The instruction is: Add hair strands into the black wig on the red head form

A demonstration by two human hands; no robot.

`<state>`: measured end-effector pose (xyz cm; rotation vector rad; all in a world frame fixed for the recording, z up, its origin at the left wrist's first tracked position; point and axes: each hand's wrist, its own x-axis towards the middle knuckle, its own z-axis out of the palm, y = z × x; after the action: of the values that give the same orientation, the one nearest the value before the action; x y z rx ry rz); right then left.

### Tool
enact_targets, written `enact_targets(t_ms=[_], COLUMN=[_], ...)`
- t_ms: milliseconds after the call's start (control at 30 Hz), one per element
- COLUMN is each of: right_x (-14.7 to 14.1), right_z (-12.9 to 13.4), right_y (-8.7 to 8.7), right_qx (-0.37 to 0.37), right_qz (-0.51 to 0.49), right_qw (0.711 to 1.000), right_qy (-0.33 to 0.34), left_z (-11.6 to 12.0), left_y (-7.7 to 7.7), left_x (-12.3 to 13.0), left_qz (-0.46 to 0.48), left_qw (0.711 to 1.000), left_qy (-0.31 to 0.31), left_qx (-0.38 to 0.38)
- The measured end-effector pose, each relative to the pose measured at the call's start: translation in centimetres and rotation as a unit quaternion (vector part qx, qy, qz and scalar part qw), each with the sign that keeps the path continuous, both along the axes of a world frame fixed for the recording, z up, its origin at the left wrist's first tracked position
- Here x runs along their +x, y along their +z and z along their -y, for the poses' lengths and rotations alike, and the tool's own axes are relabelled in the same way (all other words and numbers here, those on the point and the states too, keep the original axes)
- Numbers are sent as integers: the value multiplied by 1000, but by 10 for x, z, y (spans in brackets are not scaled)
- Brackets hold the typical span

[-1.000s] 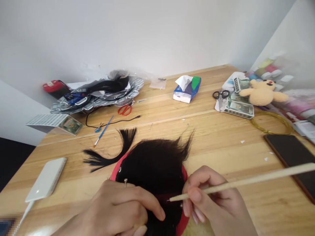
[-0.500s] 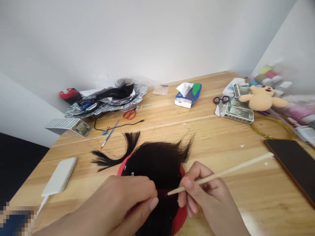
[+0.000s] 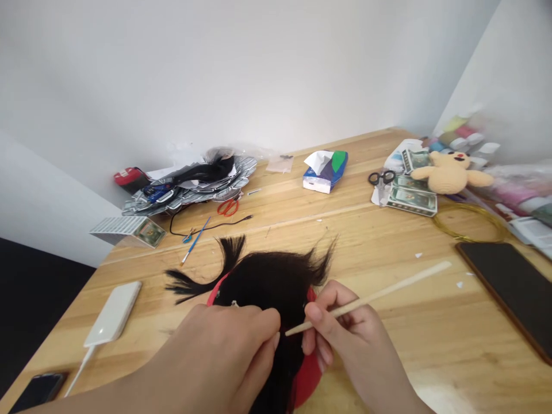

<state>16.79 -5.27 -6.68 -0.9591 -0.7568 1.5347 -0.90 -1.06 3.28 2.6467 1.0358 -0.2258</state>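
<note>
A mass of black hair (image 3: 269,276) lies over a red rounded base (image 3: 309,382), with a loose tuft (image 3: 233,253) sticking out at the far left. My left hand (image 3: 233,351) rests over the hair's left side, thumb and forefinger pinched together; what sits between them is hidden. In my right hand (image 3: 345,322) is a slim wooden-handled needle (image 3: 388,289), held like a pen. Its tapered end points left, just beside my left fingertips and over the hair. The metal point itself is too small to make out now. Pins (image 3: 234,303) show near the base's left edge.
A dark phone (image 3: 506,287) lies at right, near a gold wire coil (image 3: 468,224), scissors (image 3: 382,179) and a crocheted doll (image 3: 451,172). Tissues (image 3: 324,172) stand at the back. A white power bank (image 3: 112,313) and paintbrush (image 3: 195,241) lie at left.
The needle in my right hand has moved left, its tip now closer to my left fingertips. My left hand keeps its pinch. The view has shifted slightly, bringing another phone in at lower left.
</note>
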Motion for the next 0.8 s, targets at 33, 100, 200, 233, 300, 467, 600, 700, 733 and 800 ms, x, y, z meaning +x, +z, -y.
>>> enact_targets(t_ms=[33,100,200,233,300,467,600,700,733,800], right_x=[0,0,0,0,-1,-2,-2,-1,-2,-1], right_z=[0,-2,-5,-5,-6,-6,-6,-7,-7,-8], right_y=[0,1,2,2,3,6,7,6,5,4], right_qx=[0,10,7,0,-11,-22,-31,-31,-30,-29], right_qz=[5,24,32,23,0,-22,-25,-23,-24,-26], right_qw=[1000,1000,999,1000,1000,1000,999,999,999,999], right_qy=[-1,-1,-9,-7,-1,-1,3,6,5,5], left_z=[1,4,6,6,6,5,2,0,-1,-3], left_y=[1,4,8,8,9,9,4,-3,-5,-10], left_x=[3,8,15,16,17,12,-2,-17,-22,-30], left_qz=[-18,-57,-94,-101,-111,-107,-57,-3,15,58], left_qw=[1000,996,989,987,983,981,992,997,998,996], left_qy=[-7,-26,-64,-75,-92,-107,-77,-68,-63,-59], left_qx=[19,56,96,105,114,119,86,20,-5,-37])
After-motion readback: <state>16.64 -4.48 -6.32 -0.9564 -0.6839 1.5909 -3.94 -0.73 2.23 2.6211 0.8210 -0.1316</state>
